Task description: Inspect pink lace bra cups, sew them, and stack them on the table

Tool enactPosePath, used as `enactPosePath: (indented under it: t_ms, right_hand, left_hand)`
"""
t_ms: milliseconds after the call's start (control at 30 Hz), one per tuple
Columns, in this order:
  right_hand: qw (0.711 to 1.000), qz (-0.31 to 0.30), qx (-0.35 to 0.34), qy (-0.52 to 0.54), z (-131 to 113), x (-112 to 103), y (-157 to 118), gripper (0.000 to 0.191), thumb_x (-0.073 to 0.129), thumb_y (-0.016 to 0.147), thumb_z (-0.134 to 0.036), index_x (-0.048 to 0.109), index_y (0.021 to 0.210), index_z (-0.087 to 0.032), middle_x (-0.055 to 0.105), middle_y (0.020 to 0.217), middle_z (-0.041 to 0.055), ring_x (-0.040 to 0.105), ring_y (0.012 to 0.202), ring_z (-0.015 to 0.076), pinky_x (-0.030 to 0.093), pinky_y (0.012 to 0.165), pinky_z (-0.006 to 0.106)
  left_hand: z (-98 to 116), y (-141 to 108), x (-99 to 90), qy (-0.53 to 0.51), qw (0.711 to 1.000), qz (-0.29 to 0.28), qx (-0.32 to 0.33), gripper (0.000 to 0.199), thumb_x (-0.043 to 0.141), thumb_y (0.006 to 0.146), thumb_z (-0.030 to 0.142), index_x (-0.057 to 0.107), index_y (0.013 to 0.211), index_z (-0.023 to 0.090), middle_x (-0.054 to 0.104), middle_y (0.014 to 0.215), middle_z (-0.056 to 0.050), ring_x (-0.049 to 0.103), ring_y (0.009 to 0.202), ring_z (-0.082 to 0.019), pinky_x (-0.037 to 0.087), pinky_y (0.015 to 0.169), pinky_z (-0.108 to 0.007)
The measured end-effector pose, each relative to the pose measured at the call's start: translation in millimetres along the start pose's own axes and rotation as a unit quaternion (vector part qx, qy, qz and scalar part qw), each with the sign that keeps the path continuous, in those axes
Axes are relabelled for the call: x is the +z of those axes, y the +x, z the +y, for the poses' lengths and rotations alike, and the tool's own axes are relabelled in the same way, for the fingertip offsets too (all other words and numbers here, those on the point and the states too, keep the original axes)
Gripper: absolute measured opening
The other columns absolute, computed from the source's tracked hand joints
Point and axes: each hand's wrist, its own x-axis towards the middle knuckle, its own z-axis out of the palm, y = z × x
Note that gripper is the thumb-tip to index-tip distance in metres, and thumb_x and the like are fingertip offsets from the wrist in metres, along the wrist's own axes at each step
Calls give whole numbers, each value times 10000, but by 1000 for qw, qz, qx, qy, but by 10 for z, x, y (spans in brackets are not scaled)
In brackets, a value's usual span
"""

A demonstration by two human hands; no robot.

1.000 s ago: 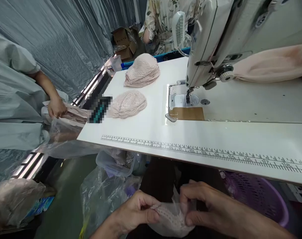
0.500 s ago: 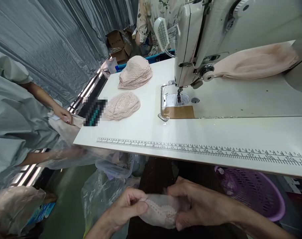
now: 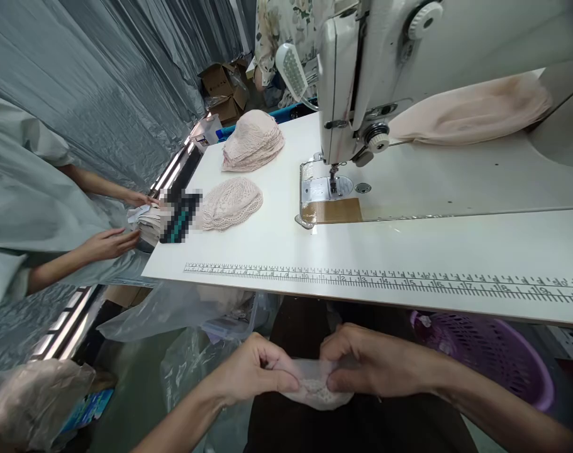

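A small pale pink lace piece (image 3: pixel 317 391) is held low over the lap, in front of the table edge. My left hand (image 3: pixel 260 371) pinches its left side between thumb and fingers. On its right side, my right hand (image 3: pixel 361 365) grips it with thumb and curled fingers. Two groups of pink lace cups lie on the white table: a taller stack (image 3: pixel 252 141) at the back and a lower one (image 3: pixel 232 203) nearer the front. The sewing machine's needle and presser foot (image 3: pixel 333 180) stand to their right.
A ruler strip (image 3: pixel 361 278) runs along the front of the white table (image 3: pixel 267 251). A purple basket (image 3: pixel 494 358) is below right. Plastic bags (image 3: pixel 182 365) hang below left. A person (image 3: pixel 45 207) at the left handles folded fabric.
My hands have come closer together, bunching the lace piece between them. At the left, the other person's hands have moved up to the folded fabric beside the table. The view has shifted slightly.
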Motion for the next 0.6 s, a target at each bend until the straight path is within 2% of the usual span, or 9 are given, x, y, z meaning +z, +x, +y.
enactPosePath:
  t_ms: [100, 200, 300, 400, 500, 600]
  right_hand:
    - [1000, 10, -2, -4, 18, -24, -56, 129, 612, 800, -222, 709, 803, -137, 588, 723, -17, 547, 674, 117, 383, 582, 200]
    - [999, 41, 11, -28, 44, 9, -58, 88, 707, 702, -190, 703, 778, -144, 574, 711, -33, 522, 650, 110, 348, 552, 198]
    - [997, 61, 24, -46, 36, 45, -24, 61, 688, 661, -105, 677, 707, -144, 547, 673, -51, 493, 607, 91, 315, 514, 190]
    - [997, 54, 23, -51, -17, 37, 17, 64, 677, 665, -93, 676, 701, -146, 547, 672, -55, 496, 604, 85, 315, 508, 183]
    - [997, 42, 26, -51, -65, -13, 27, 41, 698, 675, -130, 693, 711, -147, 545, 653, -55, 490, 592, 84, 310, 497, 179]
    - [999, 25, 30, -36, -55, -90, -26, 53, 697, 703, -164, 719, 748, -146, 547, 613, -54, 489, 561, 83, 318, 487, 173]
  left_hand:
    - [-40, 33, 1, -7, 1000, 9, -5, 291, 822, 645, 425, 778, 720, 146, 619, 571, -16, 468, 535, -84, 343, 526, -188]
    - [-64, 33, -11, -10, 1000, 10, -12, 342, 823, 629, 469, 775, 719, 143, 606, 559, -10, 458, 530, -79, 343, 527, -187]
    - [-28, 25, -23, -10, 1000, 5, -23, 362, 822, 631, 477, 773, 741, 136, 600, 571, -5, 455, 542, -77, 349, 541, -187]
    - [60, 55, -13, 4, 998, -26, -49, 355, 864, 576, 409, 764, 757, 122, 574, 570, 16, 433, 540, -74, 336, 526, -184]
    - [145, 122, 16, 54, 996, -39, -65, 293, 874, 552, 353, 738, 651, 113, 487, 496, 56, 360, 495, -53, 279, 473, -173]
    - [179, 169, 24, 62, 995, -42, -65, 261, 854, 585, 362, 758, 671, 135, 583, 530, 33, 457, 507, -73, 375, 516, -182]
